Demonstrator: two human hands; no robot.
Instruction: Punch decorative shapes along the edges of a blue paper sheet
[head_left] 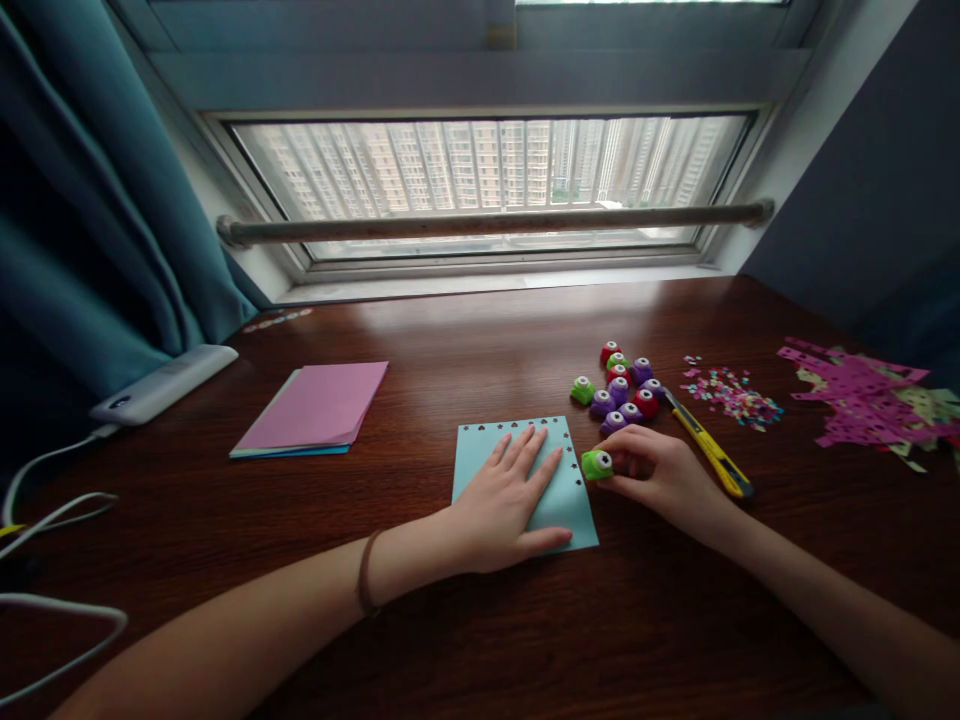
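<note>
— left hand (504,500) is spread flat, palm down, on the pale blue square sheet of paper (577,515), fingers open and pointing far. that pins the sheet to the dark wooden table (480,330) so it can't slide, i'd say.

— and the right hand (656,470) is pinched around a small green plastic paper punch (597,463), thumb near, fingertips on top, set right at the sheet's right edge. the jaw of the punch sits on that edge, where a row of little punched holes runs along the border (the far edge carries a row too).

— count the punches for me.

— one in the hand, then a cluster (621,385) just far of it: i make out about nine, greens, reds and purples, touching each other, so roughly ten in all. kept close to the right hand, within easy reach, it seems.

— right of them?

— one yellow utility knife (709,448) lying beside the wrist, a scatter of coloured paper confetti (726,393), and a heap of punched pink paper scraps (862,400) at the far right.

— left side?

— one stack of pink and blue paper sheets (315,410), one white power bank (163,383) with a cable.
</note>
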